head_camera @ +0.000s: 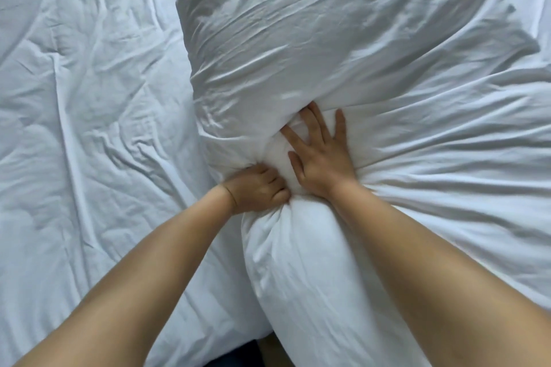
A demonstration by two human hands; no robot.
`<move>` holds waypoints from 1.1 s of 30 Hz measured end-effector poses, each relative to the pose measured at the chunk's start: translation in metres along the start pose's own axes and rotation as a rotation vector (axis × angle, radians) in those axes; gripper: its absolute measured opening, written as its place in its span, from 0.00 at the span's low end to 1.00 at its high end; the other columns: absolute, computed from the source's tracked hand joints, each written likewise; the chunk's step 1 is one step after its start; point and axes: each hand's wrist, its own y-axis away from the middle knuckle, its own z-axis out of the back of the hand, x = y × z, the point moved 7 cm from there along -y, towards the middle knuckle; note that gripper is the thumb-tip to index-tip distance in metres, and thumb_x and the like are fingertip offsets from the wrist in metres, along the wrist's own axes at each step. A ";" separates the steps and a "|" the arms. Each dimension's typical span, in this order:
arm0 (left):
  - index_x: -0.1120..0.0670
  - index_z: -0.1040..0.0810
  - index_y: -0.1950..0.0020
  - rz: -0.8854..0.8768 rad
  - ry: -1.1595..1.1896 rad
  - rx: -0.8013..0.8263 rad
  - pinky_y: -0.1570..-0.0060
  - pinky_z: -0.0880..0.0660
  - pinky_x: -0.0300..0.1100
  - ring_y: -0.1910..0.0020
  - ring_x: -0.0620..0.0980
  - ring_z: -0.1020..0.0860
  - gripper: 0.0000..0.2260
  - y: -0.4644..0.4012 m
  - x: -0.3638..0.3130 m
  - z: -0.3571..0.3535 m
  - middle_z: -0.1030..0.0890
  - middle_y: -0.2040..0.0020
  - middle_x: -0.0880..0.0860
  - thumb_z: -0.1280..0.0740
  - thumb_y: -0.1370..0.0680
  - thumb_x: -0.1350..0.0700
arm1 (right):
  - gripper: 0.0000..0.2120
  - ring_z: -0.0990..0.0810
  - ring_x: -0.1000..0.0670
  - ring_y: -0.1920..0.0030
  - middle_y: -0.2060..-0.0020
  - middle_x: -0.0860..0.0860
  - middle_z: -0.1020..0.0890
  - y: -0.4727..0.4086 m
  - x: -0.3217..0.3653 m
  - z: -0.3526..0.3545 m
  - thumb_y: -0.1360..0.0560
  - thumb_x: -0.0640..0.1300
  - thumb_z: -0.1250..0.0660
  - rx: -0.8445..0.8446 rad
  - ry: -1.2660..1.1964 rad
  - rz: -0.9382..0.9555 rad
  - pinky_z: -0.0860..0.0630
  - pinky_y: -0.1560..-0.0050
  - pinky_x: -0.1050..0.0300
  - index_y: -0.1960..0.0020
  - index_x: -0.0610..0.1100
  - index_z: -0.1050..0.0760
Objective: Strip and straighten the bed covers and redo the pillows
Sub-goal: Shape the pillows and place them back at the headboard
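A white pillow (301, 271) lies on the bed in front of me, its far half inside a wrinkled white pillowcase (313, 48). My left hand (258, 189) grips a bunched fold of the pillowcase's edge at the pillow's left side, fingers curled. Flat on the pillow, with fingers spread, my right hand (323, 155) presses at the mouth of the case. The fingertips reach just under the case's edge.
A rumpled white duvet (89, 128) covers the bed to the left. White creased sheet (462, 173) spreads to the right. A dark strip of floor (235, 357) shows at the bed's near edge.
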 end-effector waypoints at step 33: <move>0.50 0.26 0.73 0.205 -0.025 0.700 0.75 0.33 0.33 0.80 0.49 0.27 0.07 0.194 0.037 0.129 0.25 0.77 0.49 0.38 0.38 0.60 | 0.30 0.62 0.47 0.23 0.22 0.50 0.61 -0.034 0.201 0.051 0.20 0.58 0.49 0.549 -0.022 -0.108 0.66 0.28 0.40 0.22 0.57 0.58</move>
